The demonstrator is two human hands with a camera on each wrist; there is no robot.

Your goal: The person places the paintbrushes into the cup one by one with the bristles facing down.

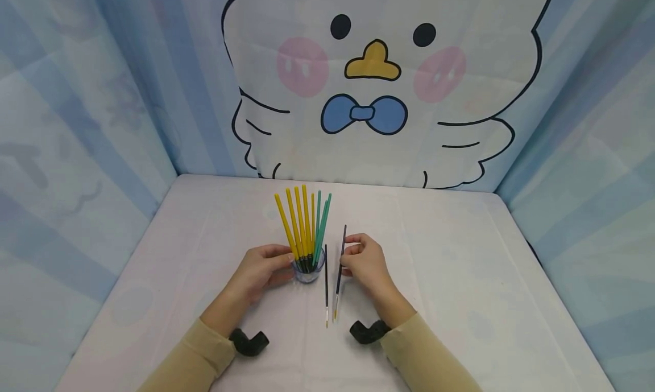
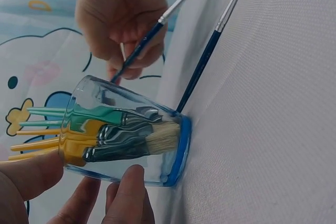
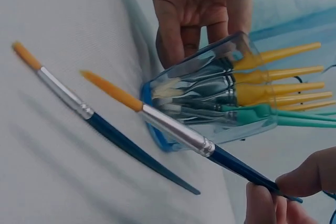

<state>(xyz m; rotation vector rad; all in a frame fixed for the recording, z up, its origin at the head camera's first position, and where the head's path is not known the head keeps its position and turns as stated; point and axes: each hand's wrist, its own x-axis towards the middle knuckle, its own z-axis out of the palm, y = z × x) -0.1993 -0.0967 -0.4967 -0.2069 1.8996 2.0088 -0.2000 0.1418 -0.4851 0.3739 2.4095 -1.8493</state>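
Observation:
A clear plastic cup [image 1: 307, 277] with a blue base stands on the table, holding several yellow-handled paintbrushes [image 1: 302, 221] and some green-handled paintbrushes [image 1: 322, 227], bristles down. My left hand [image 1: 260, 268] holds the cup from its left side, thumb near the rim and fingers along the wall. To the cup's right, my right hand [image 1: 367, 262] pinches a thin dark blue paintbrush [image 3: 176, 128] near its handle end. Its orange bristle tip points toward me. A similar dark blue paintbrush [image 1: 326, 287] lies on the cloth between the cup and the held one, bristles also toward me.
A pale cloth covers the table [image 1: 450, 278]. Printed curtains [image 1: 373, 153] rise behind it and on both sides. Black curved pieces [image 1: 251, 343] sit at both wrists, by the beige sleeves [image 1: 430, 358].

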